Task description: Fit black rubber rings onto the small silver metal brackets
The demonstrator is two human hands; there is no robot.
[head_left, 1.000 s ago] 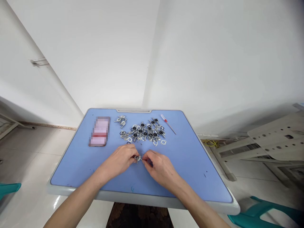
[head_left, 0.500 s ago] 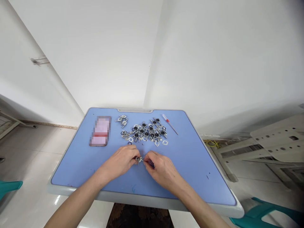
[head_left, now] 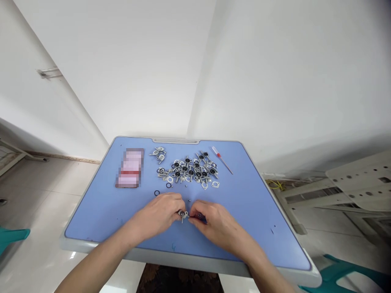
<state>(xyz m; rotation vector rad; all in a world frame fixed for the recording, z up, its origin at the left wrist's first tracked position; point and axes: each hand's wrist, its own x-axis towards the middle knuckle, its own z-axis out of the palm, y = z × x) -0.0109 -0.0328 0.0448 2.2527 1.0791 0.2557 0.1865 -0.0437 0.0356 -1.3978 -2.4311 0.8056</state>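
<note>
Near the front middle of the blue tabletop, my left hand is closed on a small metal part that sticks out past its fingertips. My right hand is pinched just to the right of that part, round something small and dark that its fingers mostly hide. Beyond both hands lies a heap of metal fittings with black round faces, mixed with flat metal plates. Two black rings lie beyond my left hand.
A blurred pink rectangular item lies on the table's left side. Several metal pieces form a small group at the back. A red-and-clear-handled screwdriver lies at the right. Teal stools stand beyond the table's sides.
The view has shifted a little. Both hands, with the metal part between them, sit slightly nearer the table's front edge. A black ring beyond my left hand now shows uncovered.
</note>
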